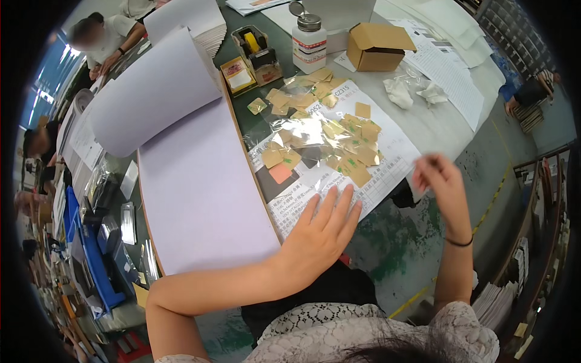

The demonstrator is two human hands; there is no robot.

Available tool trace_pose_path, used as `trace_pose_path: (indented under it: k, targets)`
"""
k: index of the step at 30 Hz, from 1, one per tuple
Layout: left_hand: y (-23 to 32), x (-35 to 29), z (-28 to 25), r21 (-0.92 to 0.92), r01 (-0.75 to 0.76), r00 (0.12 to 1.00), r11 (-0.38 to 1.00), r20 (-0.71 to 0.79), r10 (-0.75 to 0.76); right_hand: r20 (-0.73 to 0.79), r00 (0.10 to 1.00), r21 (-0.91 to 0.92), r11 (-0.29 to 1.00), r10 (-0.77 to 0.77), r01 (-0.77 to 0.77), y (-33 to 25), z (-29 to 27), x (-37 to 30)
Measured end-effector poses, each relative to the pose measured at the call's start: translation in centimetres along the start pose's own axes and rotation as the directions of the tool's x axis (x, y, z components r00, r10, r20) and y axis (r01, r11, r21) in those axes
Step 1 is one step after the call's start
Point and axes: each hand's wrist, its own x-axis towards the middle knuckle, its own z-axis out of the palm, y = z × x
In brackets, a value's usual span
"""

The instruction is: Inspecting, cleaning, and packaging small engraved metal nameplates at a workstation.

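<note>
My left hand (318, 239) lies flat, fingers outstretched, on the near edge of a printed sheet (396, 145). Just beyond its fingertips are many small tan square stickers (357, 142), loosely heaped on the sheet and partly under shiny clear plastic film (299, 130). One pinkish-orange square (281, 173) sits on a dark patch at the near left of the heap. Off the sheet's right side, my right hand (439, 178) hangs in the air with bent fingers. Motion blurs it, and I cannot make out anything in it.
Left of the sheet, a large pad of white paper (200, 206) has its upper sheets curled back. Behind the stickers stand a white pump bottle (309, 45), a small cardboard box (378, 48) and a tape dispenser (257, 54). Crumpled tissue (398, 94) is at the right.
</note>
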Motion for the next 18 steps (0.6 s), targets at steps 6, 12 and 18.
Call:
trace_pose_path:
  k: [6, 12, 18]
  targets:
    - [2.0, -0.5, -0.2, 0.14, -0.023, 1.0, 0.99, -0.009, 0.024, 0.32, 0.919, 0.215, 0.928, 0.229, -0.306, 1.6, 4.1, -5.3]
    - [2.4, -2.3, -1.1, 0.075, -0.121, 0.982, 0.99, -0.139, 0.13, 0.355, 0.918, 0.515, 0.783, 0.175, -0.348, 2.6, 5.6, -6.2]
    - [2.9, -2.9, -0.7, 0.02, -0.216, 0.956, 0.976, -0.199, 0.216, 0.337, 0.927, 0.594, 0.727, 0.163, -0.344, 2.8, 5.2, -7.9]
